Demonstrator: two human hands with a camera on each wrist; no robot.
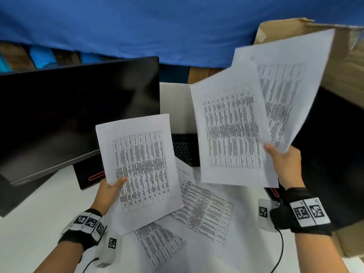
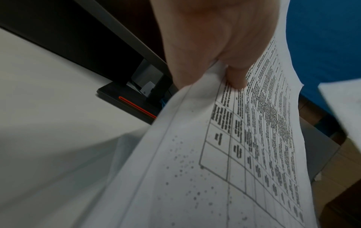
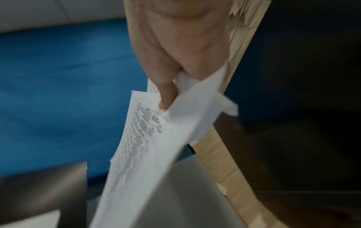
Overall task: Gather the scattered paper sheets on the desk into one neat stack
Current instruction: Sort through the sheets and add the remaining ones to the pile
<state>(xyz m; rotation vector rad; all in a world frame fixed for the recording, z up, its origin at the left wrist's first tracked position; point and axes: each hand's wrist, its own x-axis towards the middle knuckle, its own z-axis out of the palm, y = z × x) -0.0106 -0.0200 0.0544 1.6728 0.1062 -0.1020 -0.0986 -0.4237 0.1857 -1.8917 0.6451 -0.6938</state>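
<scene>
My left hand [image 1: 112,189] pinches a printed sheet [image 1: 141,166] by its lower left edge and holds it up above the desk; the left wrist view shows the thumb [image 2: 236,77] pressed on that same sheet [image 2: 224,154]. My right hand [image 1: 283,164] grips two printed sheets [image 1: 236,134] by their lower right corner, raised and fanned apart. In the right wrist view its thumb [image 3: 166,95] clamps these sheets [image 3: 148,146]. Two more printed sheets [image 1: 202,209] lie skewed and overlapping on the white desk [image 1: 39,223], below the raised ones.
A dark monitor [image 1: 74,115] stands at the left on a black base [image 1: 88,174] with a red stripe. A black keyboard [image 1: 185,148] lies behind the papers. A second dark screen [image 1: 334,154] and cardboard boxes [image 1: 346,62] fill the right. A blue cloth [image 1: 157,26] hangs behind.
</scene>
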